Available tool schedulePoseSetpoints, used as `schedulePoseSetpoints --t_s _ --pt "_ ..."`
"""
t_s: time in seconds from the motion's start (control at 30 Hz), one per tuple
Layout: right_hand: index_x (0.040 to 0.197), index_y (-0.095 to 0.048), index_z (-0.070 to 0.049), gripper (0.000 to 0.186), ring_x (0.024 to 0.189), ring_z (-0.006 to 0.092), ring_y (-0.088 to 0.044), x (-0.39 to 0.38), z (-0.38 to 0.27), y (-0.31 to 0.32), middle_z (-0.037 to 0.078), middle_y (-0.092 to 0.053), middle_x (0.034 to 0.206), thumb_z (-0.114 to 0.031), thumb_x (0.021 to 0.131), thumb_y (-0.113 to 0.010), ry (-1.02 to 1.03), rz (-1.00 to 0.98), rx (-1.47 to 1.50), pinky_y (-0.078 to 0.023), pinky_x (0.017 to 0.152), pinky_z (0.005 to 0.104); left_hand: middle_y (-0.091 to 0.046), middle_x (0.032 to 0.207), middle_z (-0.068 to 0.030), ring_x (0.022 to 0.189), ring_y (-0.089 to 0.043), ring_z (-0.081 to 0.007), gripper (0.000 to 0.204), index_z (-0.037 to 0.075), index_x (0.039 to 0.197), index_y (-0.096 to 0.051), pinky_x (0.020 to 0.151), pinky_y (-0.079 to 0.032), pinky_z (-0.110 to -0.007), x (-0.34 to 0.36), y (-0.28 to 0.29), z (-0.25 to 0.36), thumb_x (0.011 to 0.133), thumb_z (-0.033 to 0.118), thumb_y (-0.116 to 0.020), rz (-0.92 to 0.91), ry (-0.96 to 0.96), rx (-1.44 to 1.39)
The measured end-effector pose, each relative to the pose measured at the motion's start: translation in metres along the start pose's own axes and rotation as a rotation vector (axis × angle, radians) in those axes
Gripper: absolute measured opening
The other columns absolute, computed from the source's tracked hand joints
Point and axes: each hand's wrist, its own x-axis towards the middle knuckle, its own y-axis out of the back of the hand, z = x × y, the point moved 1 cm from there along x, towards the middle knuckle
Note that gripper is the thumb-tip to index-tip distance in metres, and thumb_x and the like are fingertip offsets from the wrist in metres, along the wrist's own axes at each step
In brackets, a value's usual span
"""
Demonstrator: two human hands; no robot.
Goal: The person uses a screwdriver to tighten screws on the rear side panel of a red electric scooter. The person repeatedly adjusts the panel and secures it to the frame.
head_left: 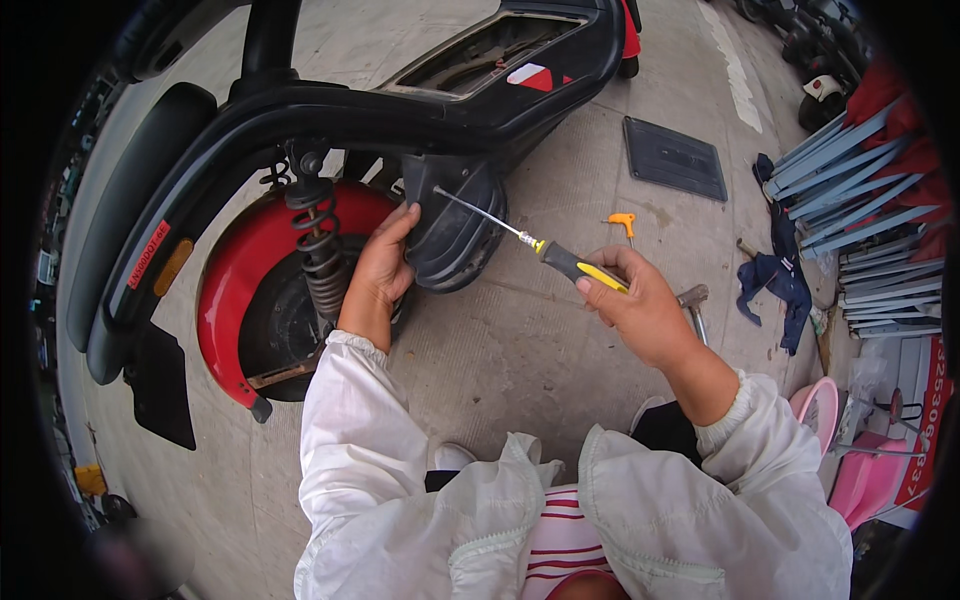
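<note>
My right hand (pixel 640 310) is closed around the black and yellow handle of a screwdriver (pixel 585 268). Its long metal shaft points up and left, with the tip at a black plastic housing (pixel 455 215) under the frame of an electric scooter (pixel 370 118). Against the left side of that housing rests my left hand (pixel 380 262), its fingers partly hidden behind the edge, so its grip is not fully visible. Just left of it are a coil spring shock absorber (pixel 322 255) and a red rear fender (pixel 240 290) over the wheel.
On the concrete floor lie a flat black panel (pixel 675 158), an orange-handled hex key (pixel 622 219), a hammer-like tool (pixel 693 300) and dark blue cloth (pixel 775 275). Stacked grey metal legs (pixel 850 180) stand at the right, above a pink basin (pixel 865 475). The scooter's seat (pixel 140 220) is at the left.
</note>
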Motion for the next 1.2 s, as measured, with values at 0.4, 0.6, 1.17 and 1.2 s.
schedulePoseSetpoints --t_s 0.4,0.6,1.17,1.2 --pt "0.101 -0.062 0.003 0.037 0.065 0.0118 -0.057 0.0 -0.01 -0.003 0.007 -0.064 0.076 -0.033 0.099 -0.063 -0.055 -0.043 -0.057 -0.047 0.059 0.0296 -0.062 0.132 -0.0089 0.119 -0.059 -0.0199 0.046 0.001 0.137 -0.054 0.103 -0.047 -0.034 -0.001 -0.001 0.004 0.099 0.024 -0.063 0.008 0.027 0.066" --pt "0.11 -0.06 0.003 0.04 0.064 0.0116 -0.054 0.0 -0.012 -0.003 0.008 -0.062 0.084 -0.034 0.095 -0.069 -0.044 -0.024 -0.159 -0.046 0.058 0.0296 -0.065 0.126 -0.0107 0.113 -0.063 -0.021 0.043 -0.001 0.134 -0.057 0.099 -0.05 -0.033 -0.001 0.0 0.002 0.099 0.024 -0.063 0.07 0.013 0.042" --pt "0.121 -0.058 0.008 0.049 0.06 0.0066 -0.048 0.005 -0.018 -0.002 0.003 -0.058 0.078 -0.032 0.095 -0.07 -0.354 -0.14 0.254 -0.039 0.051 0.0222 -0.066 0.126 -0.0106 0.114 -0.063 -0.0217 0.042 -0.001 0.132 -0.059 0.1 -0.05 -0.034 0.005 0.008 -0.006 0.097 0.022 -0.065 0.077 -0.034 -0.016" --pt "0.121 -0.058 0.008 0.049 0.06 0.0066 -0.048 0.006 -0.018 -0.001 0.003 -0.058 0.078 -0.032 0.095 -0.07 -0.351 -0.144 0.255 -0.039 0.051 0.0222 -0.066 0.126 -0.0104 0.115 -0.063 -0.0217 0.043 -0.001 0.133 -0.058 0.101 -0.049 -0.034 0.005 0.008 -0.006 0.097 0.022 -0.065 0.096 -0.019 -0.045"
